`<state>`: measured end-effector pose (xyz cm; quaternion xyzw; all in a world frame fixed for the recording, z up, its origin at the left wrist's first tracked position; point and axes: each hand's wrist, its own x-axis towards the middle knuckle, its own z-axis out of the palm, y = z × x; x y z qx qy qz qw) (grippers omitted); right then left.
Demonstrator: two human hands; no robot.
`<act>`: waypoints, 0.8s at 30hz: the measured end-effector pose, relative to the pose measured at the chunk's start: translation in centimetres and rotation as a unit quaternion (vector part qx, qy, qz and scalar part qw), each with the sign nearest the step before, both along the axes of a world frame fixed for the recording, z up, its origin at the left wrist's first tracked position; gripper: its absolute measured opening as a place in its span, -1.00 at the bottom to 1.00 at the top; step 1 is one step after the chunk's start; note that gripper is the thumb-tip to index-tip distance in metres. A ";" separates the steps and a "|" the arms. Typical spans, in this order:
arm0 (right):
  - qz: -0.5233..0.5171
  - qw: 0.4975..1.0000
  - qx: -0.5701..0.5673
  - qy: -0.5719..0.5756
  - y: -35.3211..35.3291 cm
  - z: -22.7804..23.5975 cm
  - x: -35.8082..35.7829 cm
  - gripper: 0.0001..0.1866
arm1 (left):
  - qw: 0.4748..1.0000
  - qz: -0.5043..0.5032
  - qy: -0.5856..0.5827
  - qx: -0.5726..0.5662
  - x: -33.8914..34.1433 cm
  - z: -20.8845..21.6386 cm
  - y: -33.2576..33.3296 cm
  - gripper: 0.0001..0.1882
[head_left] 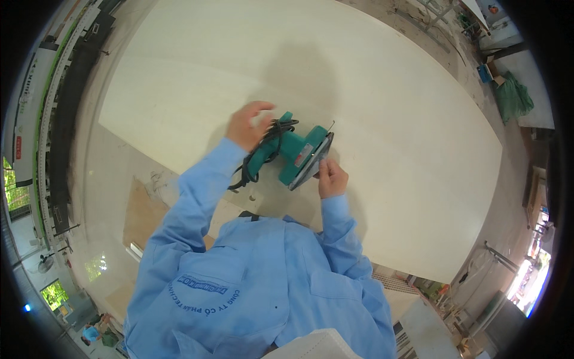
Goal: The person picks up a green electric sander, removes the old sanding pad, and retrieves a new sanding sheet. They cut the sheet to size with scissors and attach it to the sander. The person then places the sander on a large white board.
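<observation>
A green power sander [294, 149] lies tipped on its side on a large pale board [406, 131], its flat grey pad [312, 163] turned toward my right. A black power cord [276, 133] is looped round its handle. My left hand [246, 125] is beside the handle and cord, with fingers curved and apart, slightly blurred; nothing shows between them. At the pad's lower edge, the fingers of my right hand [332, 178] are pinched together on the sander. Whether a sheet of sandpaper is also between those fingers cannot be made out.
A long machine [60, 113] with a dark rail runs along the left. Brown sheet material [143, 212] lies by the board's left edge. At the far right are a green bag [513, 99] and an open carton [494, 70]. Another person [92, 334] is far off at lower left.
</observation>
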<state>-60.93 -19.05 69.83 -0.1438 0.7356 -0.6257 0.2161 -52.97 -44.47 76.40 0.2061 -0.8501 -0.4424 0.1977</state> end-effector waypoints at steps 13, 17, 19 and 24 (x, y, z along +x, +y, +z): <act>-0.021 0.997 0.077 0.010 -0.6 1.4 0.4 -0.83 | 0.712 -0.506 -0.482 0.071 -16.3 -4.3 0.5 0.05; -0.011 0.995 0.089 0.033 0.0 2.1 1.0 -0.87 | 0.712 -0.530 -0.456 0.061 -15.8 -3.0 1.5 0.07; 0.014 0.995 0.083 0.060 0.8 2.6 1.8 -0.87 | 0.717 -0.508 -0.473 0.062 -14.6 -1.0 1.7 0.06; 0.070 0.990 0.058 0.105 2.6 4.1 4.0 -0.72 | 0.815 -0.438 -0.379 0.001 -7.5 4.5 2.5 0.05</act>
